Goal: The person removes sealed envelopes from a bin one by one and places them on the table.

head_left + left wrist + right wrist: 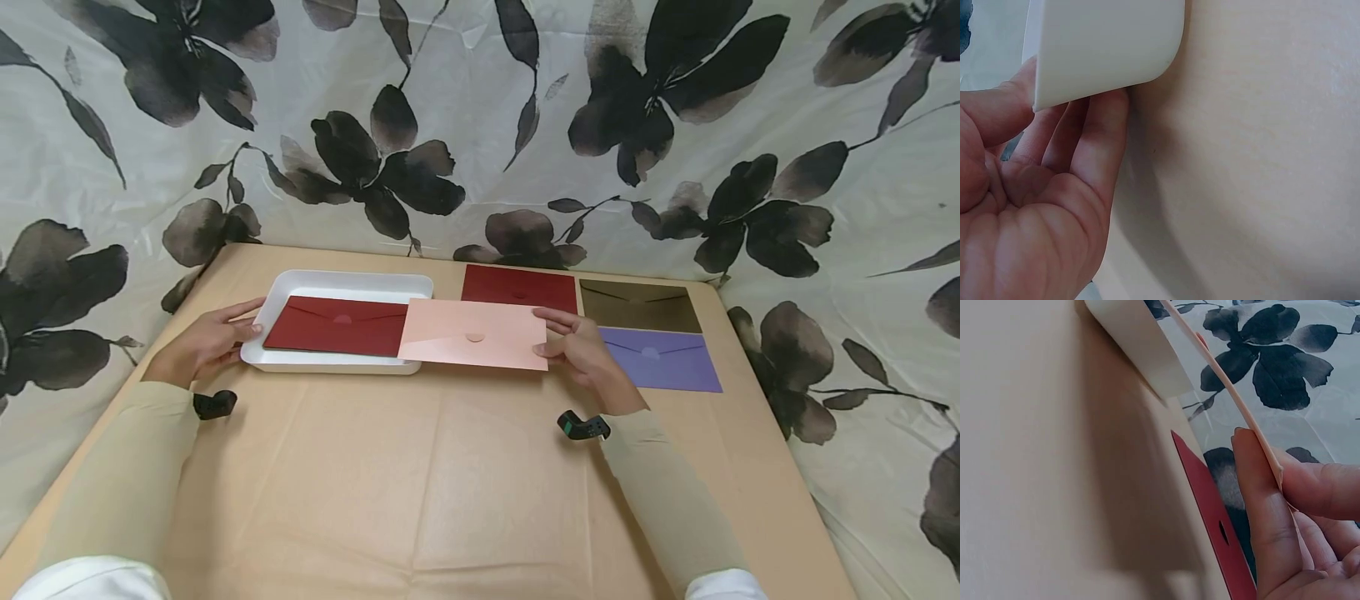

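My right hand pinches the right end of a pink envelope between thumb and fingers. In the right wrist view the pink envelope appears edge-on, raised over the table. Its left end overlaps a white tray and the right end of a red envelope lying in that tray. My left hand grips the tray's left side. From the left wrist, the thumb shows at the white tray's rim and the fingers of the left hand reach under its side.
Behind the right hand lie another red envelope, a brown envelope and a purple envelope. The table has a creased tan cover. A floral cloth hangs beyond its back edge.
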A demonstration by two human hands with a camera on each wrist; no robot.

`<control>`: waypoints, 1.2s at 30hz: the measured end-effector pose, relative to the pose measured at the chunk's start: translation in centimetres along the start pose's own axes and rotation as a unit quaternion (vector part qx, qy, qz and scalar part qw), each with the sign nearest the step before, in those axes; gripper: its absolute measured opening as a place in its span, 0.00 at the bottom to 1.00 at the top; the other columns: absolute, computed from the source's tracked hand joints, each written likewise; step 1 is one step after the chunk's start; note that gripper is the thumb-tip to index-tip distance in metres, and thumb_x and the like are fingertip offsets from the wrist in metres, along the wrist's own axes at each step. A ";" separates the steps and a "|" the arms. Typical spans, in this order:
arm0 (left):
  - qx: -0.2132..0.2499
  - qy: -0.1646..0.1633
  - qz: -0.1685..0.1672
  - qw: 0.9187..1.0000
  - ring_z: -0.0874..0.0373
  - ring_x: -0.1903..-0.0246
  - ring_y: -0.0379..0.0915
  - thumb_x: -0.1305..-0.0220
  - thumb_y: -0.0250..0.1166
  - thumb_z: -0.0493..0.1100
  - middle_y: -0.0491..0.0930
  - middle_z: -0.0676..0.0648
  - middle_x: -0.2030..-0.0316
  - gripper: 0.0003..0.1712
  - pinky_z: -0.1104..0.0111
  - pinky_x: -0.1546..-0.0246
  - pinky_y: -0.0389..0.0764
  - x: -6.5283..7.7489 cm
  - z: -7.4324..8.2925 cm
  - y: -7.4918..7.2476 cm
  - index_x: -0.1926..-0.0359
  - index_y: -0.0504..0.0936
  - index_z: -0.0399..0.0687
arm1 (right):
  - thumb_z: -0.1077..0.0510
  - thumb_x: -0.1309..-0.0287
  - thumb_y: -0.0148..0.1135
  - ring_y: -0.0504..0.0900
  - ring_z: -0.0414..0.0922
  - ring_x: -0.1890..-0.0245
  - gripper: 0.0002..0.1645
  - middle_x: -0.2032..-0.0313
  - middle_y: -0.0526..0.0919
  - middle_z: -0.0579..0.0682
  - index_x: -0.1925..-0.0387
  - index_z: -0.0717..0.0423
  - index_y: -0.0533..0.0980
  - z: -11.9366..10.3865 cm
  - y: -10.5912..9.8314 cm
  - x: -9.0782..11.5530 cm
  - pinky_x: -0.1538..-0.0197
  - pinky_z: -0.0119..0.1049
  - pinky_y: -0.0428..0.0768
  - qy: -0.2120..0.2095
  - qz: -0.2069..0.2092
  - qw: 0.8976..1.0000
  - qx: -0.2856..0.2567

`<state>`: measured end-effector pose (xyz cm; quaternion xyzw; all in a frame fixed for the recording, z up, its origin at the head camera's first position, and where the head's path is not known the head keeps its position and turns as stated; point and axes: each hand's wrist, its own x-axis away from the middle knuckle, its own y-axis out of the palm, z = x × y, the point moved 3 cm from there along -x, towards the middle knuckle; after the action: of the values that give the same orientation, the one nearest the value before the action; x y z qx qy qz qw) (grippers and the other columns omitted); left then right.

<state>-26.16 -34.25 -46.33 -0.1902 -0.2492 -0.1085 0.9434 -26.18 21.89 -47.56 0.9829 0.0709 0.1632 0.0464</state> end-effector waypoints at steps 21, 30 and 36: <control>0.014 0.006 0.007 1.000 0.81 0.58 0.74 0.19 0.52 0.41 0.42 0.33 0.18 0.43 0.76 0.54 0.83 -0.2 -0.4 -0.1 0.16 0.37 0.57 | 0.80 0.43 0.63 0.89 0.37 0.68 0.44 0.21 0.61 0.62 0.25 0.60 0.68 0.2 -2.0 0.0 0.68 0.29 0.85 0.000 0.000 1.000 0.025; 0.014 0.005 0.005 1.000 0.84 0.59 0.73 0.18 0.51 0.40 0.38 0.34 0.18 0.42 0.77 0.55 0.82 -0.2 -0.3 -0.1 0.16 0.35 0.56 | 0.81 0.44 0.62 0.89 0.36 0.66 0.45 0.22 0.63 0.62 0.24 0.61 0.67 -0.1 -2.7 0.5 0.68 0.29 0.86 -0.006 0.002 1.000 0.021; -0.003 0.005 0.011 1.000 0.83 0.59 0.73 0.18 0.52 0.41 0.40 0.34 0.19 0.43 0.78 0.56 0.82 -0.1 -0.2 -0.2 0.16 0.36 0.55 | 0.81 0.44 0.62 0.89 0.35 0.69 0.46 0.22 0.63 0.63 0.24 0.62 0.66 -0.1 -3.4 0.7 0.69 0.28 0.85 -0.005 0.012 1.000 0.023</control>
<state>-26.20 -34.48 -46.48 -0.1954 -0.2421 -0.0998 0.9451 -25.96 25.34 -47.66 0.9852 0.0628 0.1576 0.0226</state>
